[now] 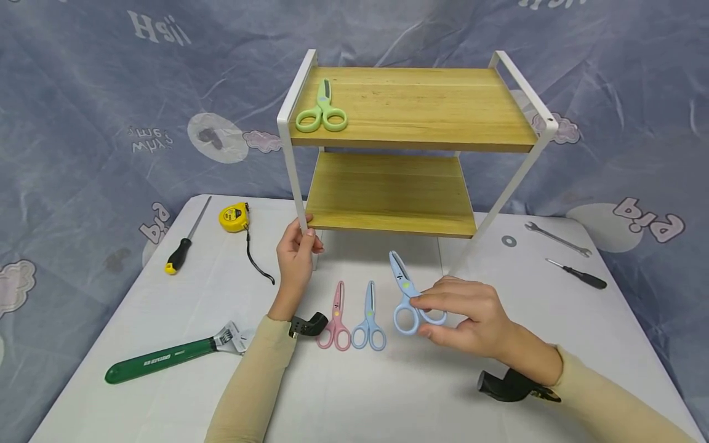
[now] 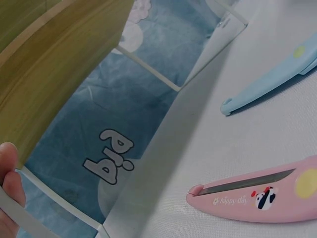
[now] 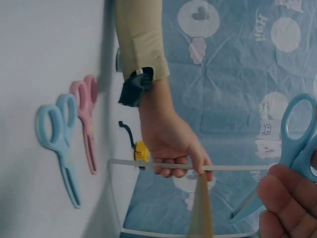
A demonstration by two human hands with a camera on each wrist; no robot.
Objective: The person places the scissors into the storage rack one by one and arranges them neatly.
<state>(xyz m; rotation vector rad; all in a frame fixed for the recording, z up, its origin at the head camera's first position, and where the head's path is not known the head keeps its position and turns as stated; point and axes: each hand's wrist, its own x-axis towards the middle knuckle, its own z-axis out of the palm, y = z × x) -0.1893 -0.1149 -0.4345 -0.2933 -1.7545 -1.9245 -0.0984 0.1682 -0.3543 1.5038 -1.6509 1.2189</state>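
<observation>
My left hand (image 1: pixel 296 255) grips the white front-left post of a two-tier wooden shelf (image 1: pixel 388 191), at the height of the lower board. Above the table, my right hand (image 1: pixel 471 311) pinches light blue scissors (image 1: pixel 406 286) by the handles, blades pointing up toward the shelf. Another pair of light blue scissors (image 1: pixel 370 317) lies on the table between the hands. Beside it are pink scissors (image 1: pixel 338 314), their handles partly behind the left wrist's black camera. Green scissors (image 1: pixel 322 107) lie on the top board at its left end.
On the left of the white table (image 1: pixel 183 307) are a screwdriver (image 1: pixel 183 246), a yellow tape measure (image 1: pixel 234 218) and a green-handled adjustable wrench (image 1: pixel 172 358). At right lie a washer (image 1: pixel 509 241), a spanner (image 1: pixel 558 239) and a small black screwdriver (image 1: pixel 578 274).
</observation>
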